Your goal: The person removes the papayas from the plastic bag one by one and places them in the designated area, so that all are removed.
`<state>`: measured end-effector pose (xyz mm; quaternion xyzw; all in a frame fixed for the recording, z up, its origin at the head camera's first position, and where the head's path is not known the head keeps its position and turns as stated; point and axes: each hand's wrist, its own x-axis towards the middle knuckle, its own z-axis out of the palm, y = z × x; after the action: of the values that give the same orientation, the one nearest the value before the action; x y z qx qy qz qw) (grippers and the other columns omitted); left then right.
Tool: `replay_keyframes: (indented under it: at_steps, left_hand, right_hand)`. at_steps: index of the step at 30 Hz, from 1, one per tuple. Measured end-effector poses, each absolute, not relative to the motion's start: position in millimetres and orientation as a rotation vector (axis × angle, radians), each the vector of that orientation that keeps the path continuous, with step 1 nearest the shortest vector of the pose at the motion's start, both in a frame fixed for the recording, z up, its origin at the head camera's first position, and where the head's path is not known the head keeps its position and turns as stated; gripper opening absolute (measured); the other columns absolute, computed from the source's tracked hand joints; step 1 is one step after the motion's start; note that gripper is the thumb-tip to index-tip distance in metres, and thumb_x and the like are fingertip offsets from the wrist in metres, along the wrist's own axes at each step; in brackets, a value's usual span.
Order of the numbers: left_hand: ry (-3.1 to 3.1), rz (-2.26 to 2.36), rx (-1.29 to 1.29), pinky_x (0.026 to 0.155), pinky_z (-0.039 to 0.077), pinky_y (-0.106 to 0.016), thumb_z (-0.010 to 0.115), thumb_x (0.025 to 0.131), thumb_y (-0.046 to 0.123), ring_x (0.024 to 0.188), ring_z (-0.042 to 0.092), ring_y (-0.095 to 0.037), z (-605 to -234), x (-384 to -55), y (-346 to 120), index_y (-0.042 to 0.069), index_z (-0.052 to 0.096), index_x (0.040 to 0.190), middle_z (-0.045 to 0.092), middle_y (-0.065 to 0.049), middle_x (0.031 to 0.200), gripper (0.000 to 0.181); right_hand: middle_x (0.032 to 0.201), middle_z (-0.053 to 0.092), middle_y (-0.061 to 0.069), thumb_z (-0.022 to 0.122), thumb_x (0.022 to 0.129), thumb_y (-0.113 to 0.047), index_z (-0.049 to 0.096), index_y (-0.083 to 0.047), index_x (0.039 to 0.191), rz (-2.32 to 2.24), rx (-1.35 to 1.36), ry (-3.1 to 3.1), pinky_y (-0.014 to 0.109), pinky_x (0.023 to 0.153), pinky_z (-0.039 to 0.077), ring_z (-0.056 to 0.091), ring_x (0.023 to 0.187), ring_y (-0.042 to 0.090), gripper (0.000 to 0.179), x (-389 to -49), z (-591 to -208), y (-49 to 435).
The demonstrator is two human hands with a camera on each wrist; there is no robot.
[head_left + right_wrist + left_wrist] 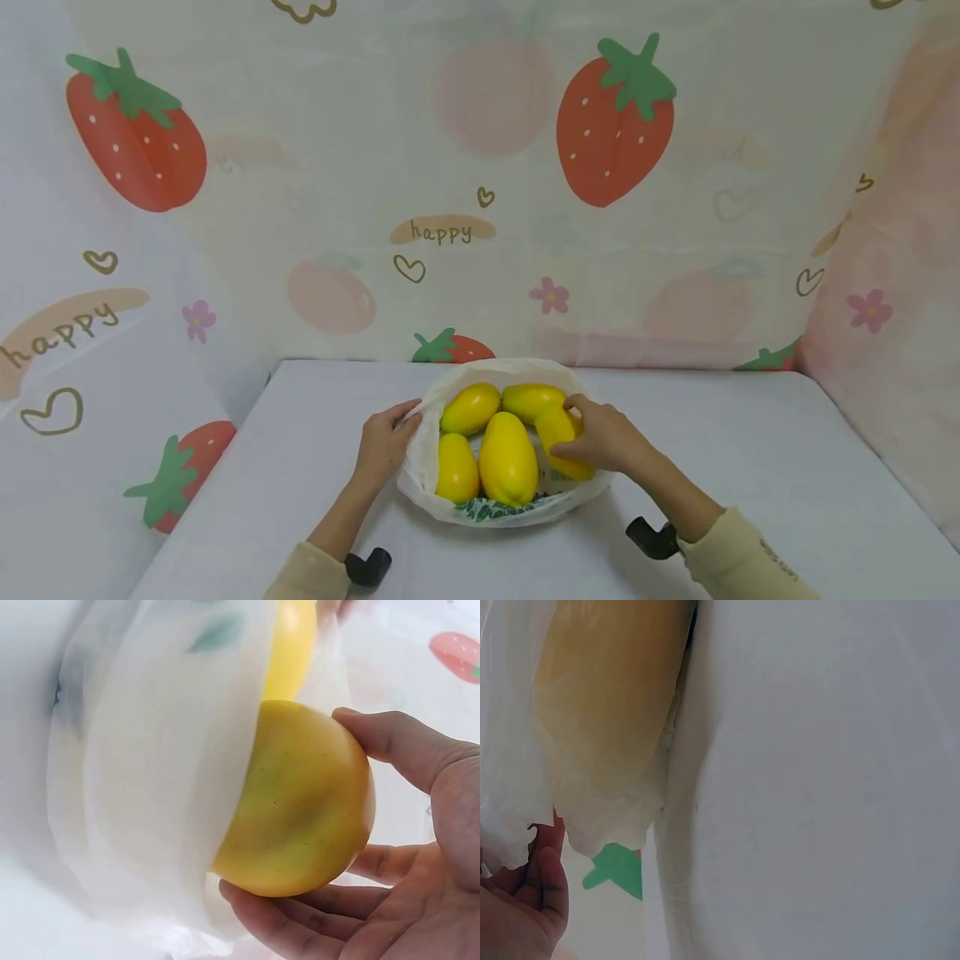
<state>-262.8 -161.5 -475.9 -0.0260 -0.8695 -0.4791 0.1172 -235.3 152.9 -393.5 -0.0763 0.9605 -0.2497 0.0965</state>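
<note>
A white plastic bag [420, 492] with green leaf print stands on the table, its mouth spread wide. Inside lie several smooth yellow oblong fruits, mango-like in shape. My left hand [382, 446] pinches the bag's left rim between thumb and fingers; the left wrist view shows this hand [525, 900] at the thin plastic edge. With my right hand [603, 435] I grip the rightmost fruit [557, 427], which sits at the bag's right side. In the right wrist view, the thumb and fingers of this hand [420, 877] curve round the fruit's greenish-yellow end [300, 802].
The table [750, 467] has a white cover. Behind it hangs a cloth backdrop [360, 150] printed with strawberries, and similar cloth runs along both sides. Black curved pieces [652, 538] are at both wrists.
</note>
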Motion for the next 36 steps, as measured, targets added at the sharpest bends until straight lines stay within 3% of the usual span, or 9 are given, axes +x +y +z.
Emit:
replay_keyframes:
  at_steps: [36]
  left_hand:
    - [-2.554,-1.393,-0.092,0.103,0.048,-0.048,0.060,0.095,0.012,0.123,0.059,-0.037,-472,-262,-161,-0.001,0.065,0.122,0.067,-0.019,0.124,0.031]
  right_hand:
    - [0.116,0.063,0.023,0.077,0.080,-0.037,0.048,-0.005,0.134,-0.869,-0.325,2.844,0.036,0.073,0.061,0.063,0.085,0.023,0.069,-248,-358,192]
